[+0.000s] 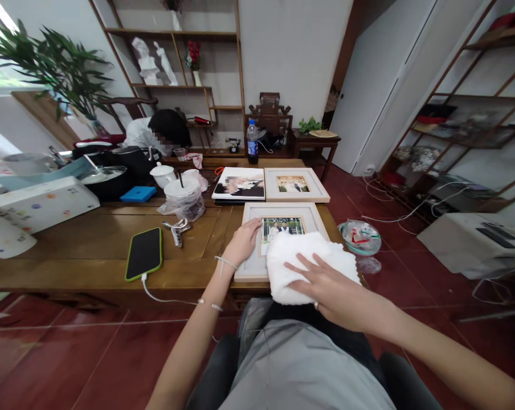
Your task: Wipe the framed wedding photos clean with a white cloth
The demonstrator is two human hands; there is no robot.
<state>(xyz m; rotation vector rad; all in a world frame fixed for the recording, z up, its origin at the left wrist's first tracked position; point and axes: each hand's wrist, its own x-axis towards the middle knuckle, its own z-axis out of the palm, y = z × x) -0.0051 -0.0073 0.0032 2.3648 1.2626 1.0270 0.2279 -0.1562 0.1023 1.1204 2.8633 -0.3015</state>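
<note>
A white-framed photo [283, 213] lies flat at the near edge of the wooden table [95, 250]. My left hand [242, 242] rests on the frame's left border, fingers flat and holding nothing. My right hand [326, 282] lies spread on a folded white towel [304, 256] that covers the frame's lower right part. Behind it lie a second framed photo [295, 185] and a photo album [239, 183] side by side.
A black phone in a green case [144, 252] with a white cable lies left of the frame, a metal clip [177, 229] beside it. Cups, a bagged container [184, 199], pots and a blue bottle [252, 141] crowd the far table. A person sits behind. A clear-lidded bowl [360, 236] stands on the red floor.
</note>
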